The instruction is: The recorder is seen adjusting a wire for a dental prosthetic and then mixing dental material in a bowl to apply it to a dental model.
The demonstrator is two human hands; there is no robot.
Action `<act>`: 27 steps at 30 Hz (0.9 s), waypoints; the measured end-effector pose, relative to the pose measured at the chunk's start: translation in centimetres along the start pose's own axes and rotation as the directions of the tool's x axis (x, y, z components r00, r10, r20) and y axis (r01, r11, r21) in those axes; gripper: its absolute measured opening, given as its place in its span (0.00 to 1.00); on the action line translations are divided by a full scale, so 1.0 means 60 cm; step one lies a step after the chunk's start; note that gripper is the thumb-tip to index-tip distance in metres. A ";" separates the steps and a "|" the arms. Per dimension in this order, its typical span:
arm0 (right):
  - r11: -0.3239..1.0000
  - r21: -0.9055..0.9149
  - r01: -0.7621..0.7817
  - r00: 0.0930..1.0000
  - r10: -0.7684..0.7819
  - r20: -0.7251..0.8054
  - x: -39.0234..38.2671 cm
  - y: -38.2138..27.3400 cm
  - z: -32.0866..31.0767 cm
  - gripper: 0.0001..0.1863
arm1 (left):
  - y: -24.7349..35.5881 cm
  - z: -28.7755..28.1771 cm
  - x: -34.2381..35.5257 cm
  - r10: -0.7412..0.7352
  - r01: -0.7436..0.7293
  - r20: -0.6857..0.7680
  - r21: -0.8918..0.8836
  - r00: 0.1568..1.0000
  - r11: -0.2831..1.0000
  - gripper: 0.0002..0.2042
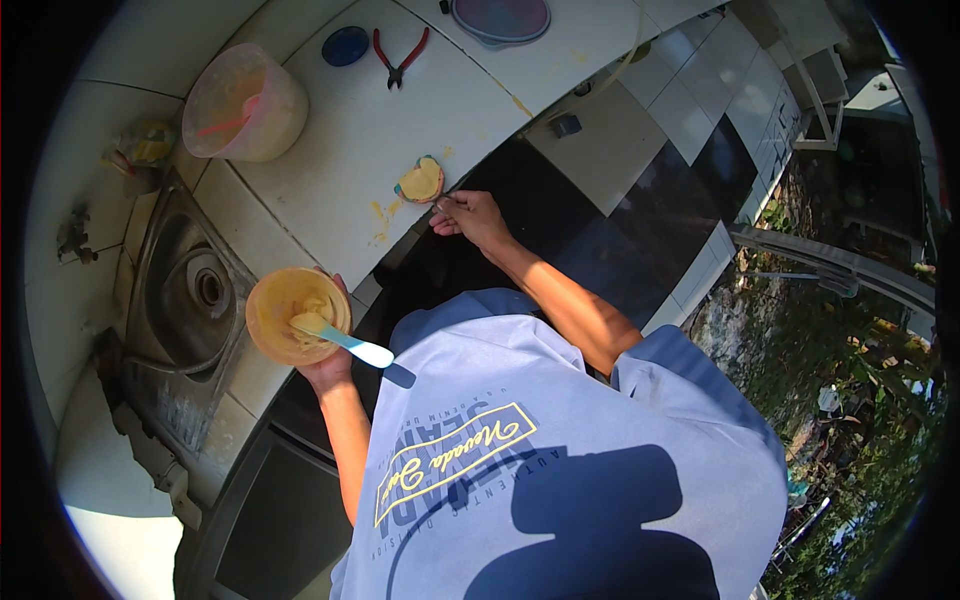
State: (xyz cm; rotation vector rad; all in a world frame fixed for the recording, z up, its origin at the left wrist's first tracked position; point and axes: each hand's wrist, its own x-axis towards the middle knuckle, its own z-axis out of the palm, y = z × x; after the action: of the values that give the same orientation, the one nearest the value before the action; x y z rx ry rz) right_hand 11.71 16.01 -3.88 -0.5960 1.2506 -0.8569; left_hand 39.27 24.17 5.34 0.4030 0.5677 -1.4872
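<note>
Leftmost, a dull metal sink (178, 335) with a round drain is set into the white-tiled counter (330, 130). Farther along stands a translucent, pinkish-white plastic tub (282, 125), with a pink utensil (232, 126) slanting inside it. Near the sink's right edge, a round, orange-tan bowl (265, 322) holding pale yellow paste sits in the left hand (330, 372), which is curled around its underside and right side. A paste-smeared spatula with a light-blue handle (365, 351) rests in the bowl, its handle reaching over the rim. On the counter's far side lie a dark-blue round lid (345, 46) and, just beside it, red-handled pliers (395, 73) with handles spread. At the counter's near edge is a small, rounded piece coated in pale yellow paste (422, 181), with yellow smears around it. Right beside that piece, the right hand (467, 218) has its thumb and fingers bent close together; whether they grip anything, I cannot tell. Rightmost, green plants (860, 430) grow beyond the tiled floor (690, 125).
</note>
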 end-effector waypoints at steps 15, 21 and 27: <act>0.480 -0.658 0.581 0.807 -0.237 0.541 -0.219 -0.165 0.105 0.25 | -0.069 -0.020 0.041 0.021 -0.061 0.112 0.363 0.994 0.930 0.25; 0.020 -0.736 0.677 0.714 -0.263 0.649 -0.208 -0.247 0.076 0.09 | -0.113 0.004 0.064 -0.063 0.059 0.011 0.217 0.998 0.974 0.21; -0.271 -0.712 0.647 0.611 -0.374 0.698 -0.185 -0.270 0.064 0.18 | -0.124 0.028 0.046 -0.065 0.036 0.081 0.314 0.995 0.949 0.21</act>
State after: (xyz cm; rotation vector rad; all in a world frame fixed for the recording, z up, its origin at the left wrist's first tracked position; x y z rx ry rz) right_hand 10.80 15.72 16.12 -2.6206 1.1831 -0.3501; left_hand 32.01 20.52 5.74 0.5667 0.2702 -1.6416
